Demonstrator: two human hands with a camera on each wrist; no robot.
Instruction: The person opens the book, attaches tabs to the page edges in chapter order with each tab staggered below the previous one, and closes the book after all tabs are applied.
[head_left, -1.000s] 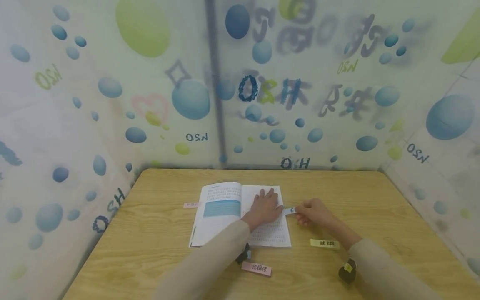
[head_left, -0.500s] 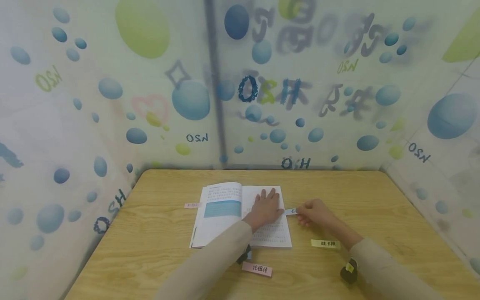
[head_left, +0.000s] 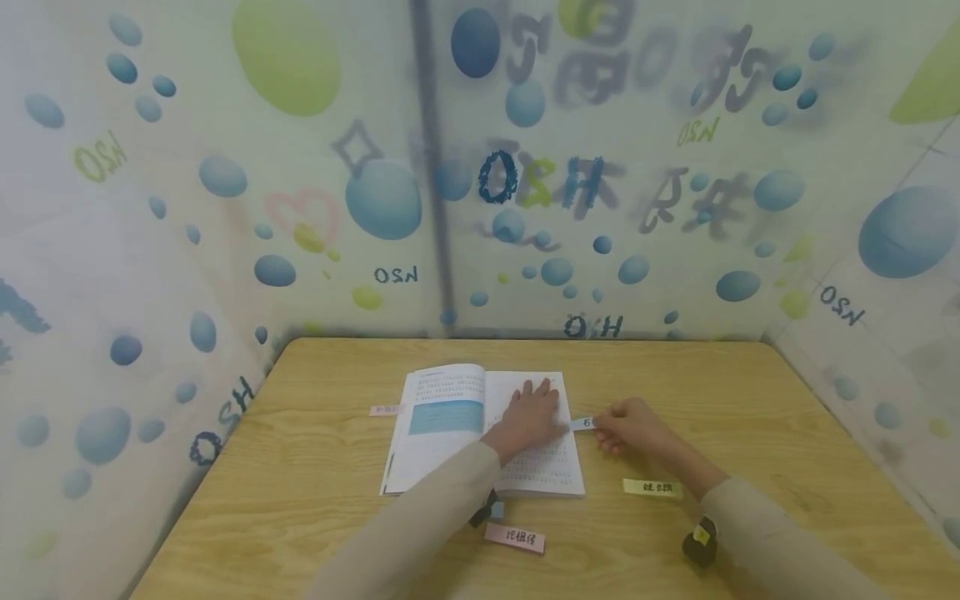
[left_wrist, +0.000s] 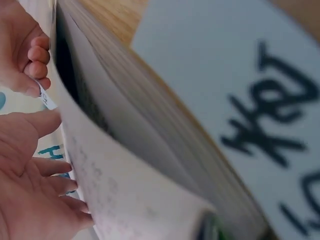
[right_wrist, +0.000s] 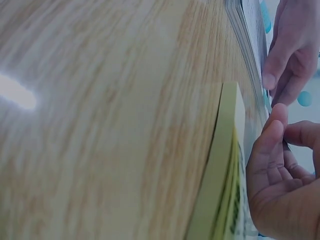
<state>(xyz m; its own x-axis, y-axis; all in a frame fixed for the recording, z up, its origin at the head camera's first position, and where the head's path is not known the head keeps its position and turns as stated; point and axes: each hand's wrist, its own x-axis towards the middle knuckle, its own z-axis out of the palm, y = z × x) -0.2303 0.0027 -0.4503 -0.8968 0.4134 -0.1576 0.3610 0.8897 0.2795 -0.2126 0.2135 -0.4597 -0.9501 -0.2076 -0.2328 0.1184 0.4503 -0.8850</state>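
Pink paper slips, stacked in a small pad [head_left: 515, 537], lie nearest on the wooden table [head_left: 300, 475], the long axis crosswise, its right end slightly closer to the person. Left wrist view brings up large a pale blue pad [left_wrist: 200, 60] with dark handwriting, of which the head view shows only a sliver by the left wrist. Off to the right, a yellow pad [head_left: 651, 488] also lies crosswise; its stacked layers show only from the right wrist. Beyond, an open book [head_left: 442, 467] has its spine running away from the person, with a pink tab [head_left: 385, 410] jutting from its left edge; the left wrist view adds a dark gap between its leaves. The left hand [head_left: 523, 419] rests on the right-hand page, fingers spread and pointing away, its forearm slanting in from the lower left. At that page's right edge sits a pale blue label [head_left: 582, 424], its long axis running left to right, tilted slightly farther away at the right end, which the right hand [head_left: 628, 427] pinches between thumb and fingers. Behind stands a wall [head_left: 637, 150] patterned with coloured dots.
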